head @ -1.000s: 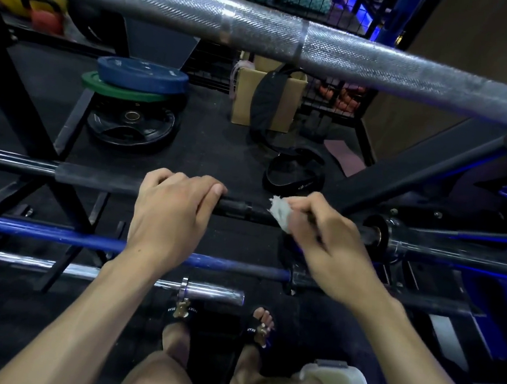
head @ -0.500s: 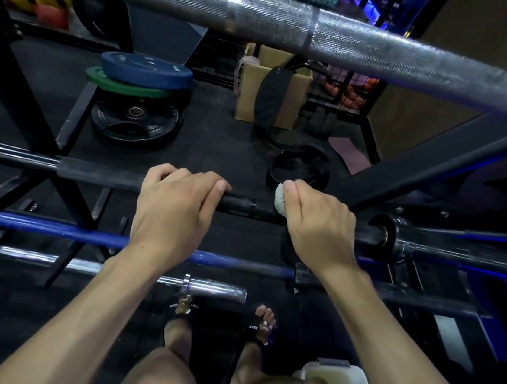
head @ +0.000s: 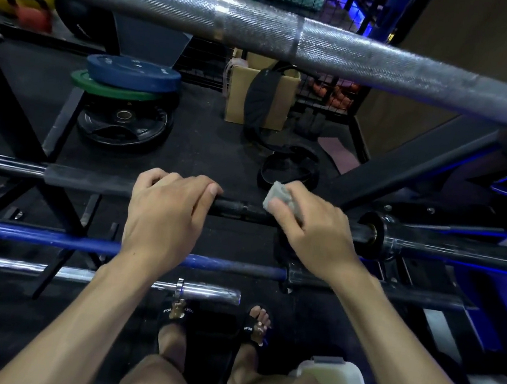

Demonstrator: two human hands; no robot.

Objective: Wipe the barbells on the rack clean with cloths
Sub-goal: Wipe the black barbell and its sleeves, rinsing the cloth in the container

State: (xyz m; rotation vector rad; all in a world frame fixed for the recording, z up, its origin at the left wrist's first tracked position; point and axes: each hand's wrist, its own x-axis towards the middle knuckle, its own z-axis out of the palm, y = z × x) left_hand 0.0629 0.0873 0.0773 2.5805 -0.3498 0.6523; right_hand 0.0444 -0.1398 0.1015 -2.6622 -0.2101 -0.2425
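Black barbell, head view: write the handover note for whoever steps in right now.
Left hand: grips the black barbell, steadying it.
Right hand: its grip presses a grey cloth onto the same bar, near the collar.
Rack also holds a knurled silver barbell above, and a blue barbell and chrome bar below.
Done: cannot tell.
Left: finish the black bar, then wipe any bars not yet done.

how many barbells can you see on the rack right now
4. A silver bar runs across the top, a black bar sits under both hands, a blue bar below that, and a chrome bar nearest the feet. More may be hidden.
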